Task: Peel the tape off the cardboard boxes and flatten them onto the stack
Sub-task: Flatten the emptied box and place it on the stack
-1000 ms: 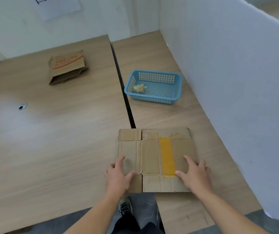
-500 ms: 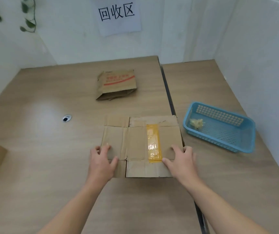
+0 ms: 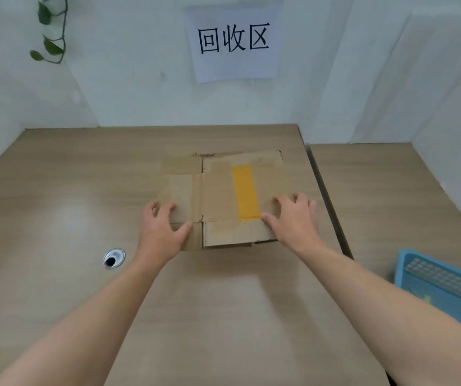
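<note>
Nearest, both bare forearms reach forward over the table (image 3: 56, 190), and at the right edge only a corner of the blue basket (image 3: 446, 282) shows, where half a second ago the whole basket was seen. A little further, left of the arms, there is a round metal hole (image 3: 114, 257) in the table top. Then come the hands. The left hand (image 3: 162, 229) rests on the near left corner of the flattened box (image 3: 218, 199), thumb on top and fingers bent with their tips on the cardboard. The right hand (image 3: 293, 221) presses on the right part with spread fingers, its thumb just beside the near end of the yellow tape (image 3: 245, 190). Neither hand grasps anything. The tape is still stuck on the box. Compared with before, the box lies further back, at the place where the box with red print was; that one is no more visible, and only a thin strip (image 3: 208, 155) of other cardboard shows at the far edge. No writing on the box can be read. On the wall behind, a paper sign (image 3: 233, 40) reads 回收区, now fully in view, and green leaves (image 3: 48, 45) hang at the upper left.
</note>
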